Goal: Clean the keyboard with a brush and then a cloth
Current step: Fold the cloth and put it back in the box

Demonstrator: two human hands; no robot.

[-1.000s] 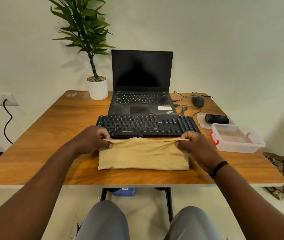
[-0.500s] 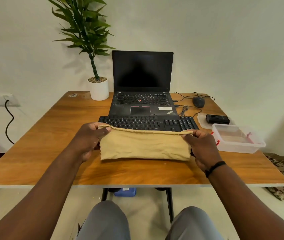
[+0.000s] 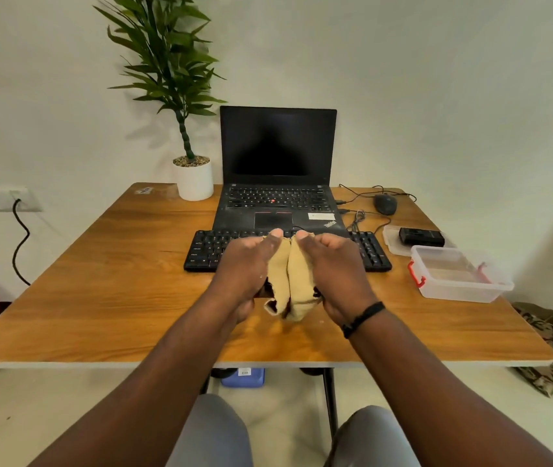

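What my hands hide

My left hand (image 3: 248,267) and right hand (image 3: 332,271) cover the keyboard's (image 3: 206,251) middle keys and most of the folded cloth (image 3: 290,281); my forearms run off the near edge.

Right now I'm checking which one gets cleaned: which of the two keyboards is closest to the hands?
The separate black keyboard, lying on the table in front of the laptop. The hands are directly above its middle; the laptop's own keys sit farther back.
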